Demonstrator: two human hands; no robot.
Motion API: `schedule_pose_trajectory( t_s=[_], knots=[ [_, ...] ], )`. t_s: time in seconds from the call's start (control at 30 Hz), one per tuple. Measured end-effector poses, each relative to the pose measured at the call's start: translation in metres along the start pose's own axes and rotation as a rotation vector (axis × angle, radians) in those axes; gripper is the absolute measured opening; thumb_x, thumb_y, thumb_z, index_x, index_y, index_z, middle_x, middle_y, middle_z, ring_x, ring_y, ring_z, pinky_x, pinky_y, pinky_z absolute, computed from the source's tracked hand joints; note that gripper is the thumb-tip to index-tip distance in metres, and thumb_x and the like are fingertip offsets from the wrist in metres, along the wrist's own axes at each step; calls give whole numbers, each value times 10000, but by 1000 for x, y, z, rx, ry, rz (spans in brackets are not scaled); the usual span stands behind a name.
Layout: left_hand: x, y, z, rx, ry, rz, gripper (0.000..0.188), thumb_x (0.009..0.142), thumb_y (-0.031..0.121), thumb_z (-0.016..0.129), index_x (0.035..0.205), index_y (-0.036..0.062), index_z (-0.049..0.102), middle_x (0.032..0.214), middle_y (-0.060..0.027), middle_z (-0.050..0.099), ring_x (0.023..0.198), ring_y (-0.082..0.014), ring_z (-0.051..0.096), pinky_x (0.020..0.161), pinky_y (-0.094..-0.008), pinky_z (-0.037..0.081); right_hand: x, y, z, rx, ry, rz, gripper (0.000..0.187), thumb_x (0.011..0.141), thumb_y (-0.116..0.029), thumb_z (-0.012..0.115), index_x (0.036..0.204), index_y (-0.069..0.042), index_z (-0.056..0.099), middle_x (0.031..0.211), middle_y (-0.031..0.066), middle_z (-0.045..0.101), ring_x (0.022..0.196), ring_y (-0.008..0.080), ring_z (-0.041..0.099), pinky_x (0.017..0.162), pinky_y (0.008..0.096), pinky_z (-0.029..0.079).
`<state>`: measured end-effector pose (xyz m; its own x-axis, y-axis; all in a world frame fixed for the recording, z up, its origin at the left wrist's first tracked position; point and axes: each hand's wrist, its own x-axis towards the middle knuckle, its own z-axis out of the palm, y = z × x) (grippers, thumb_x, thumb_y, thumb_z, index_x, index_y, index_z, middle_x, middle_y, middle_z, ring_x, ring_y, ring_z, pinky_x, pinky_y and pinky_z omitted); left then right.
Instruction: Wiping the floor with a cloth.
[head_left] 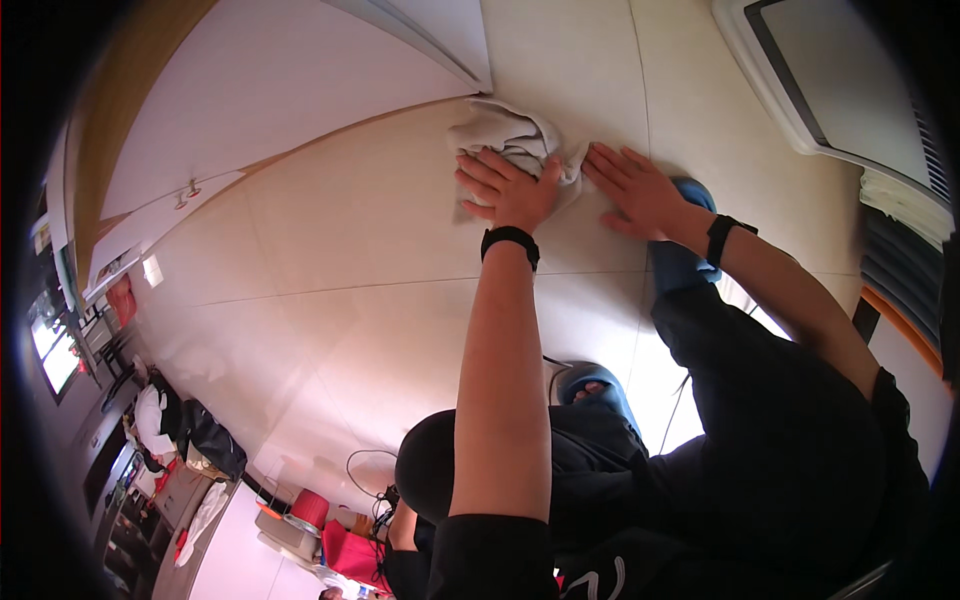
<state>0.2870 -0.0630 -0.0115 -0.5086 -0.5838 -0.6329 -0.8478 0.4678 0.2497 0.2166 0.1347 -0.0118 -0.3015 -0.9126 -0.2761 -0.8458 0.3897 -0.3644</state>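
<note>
A crumpled light grey cloth (505, 127) lies on the tiled floor (380, 220), close to the corner of a white cabinet. My left hand (515, 192) presses flat on it with the fingers spread, a black band round the wrist. Just to the right, my right hand (638, 193) is stretched out low over the floor, its fingertips at the edge of the cloth. Whether those fingertips touch the cloth or only the tile, I cannot tell. That wrist also wears a black band.
The white cabinet (280, 90) runs along the far left. A white appliance with a dark-framed panel (850, 75) stands at the far right, above folded dark textiles (900, 270). My feet wear blue slippers (610, 395). Bags (212, 440) and a red bucket-like item (310, 507) sit lower left.
</note>
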Motion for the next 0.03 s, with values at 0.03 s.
schedule_pose_trajectory(
  t_s=[0.03],
  knots=[
    [1,0,-1,11,-3,-13,1234,810,743,517,1513,-48,-119,1578,-239,-244,1449,-410,-262,1134,-622,-81,0,0,0,2,0,0,814,905,-416,583,1540,-63,216,1605,124,219,1501,244,158,1216,443,137]
  ],
)
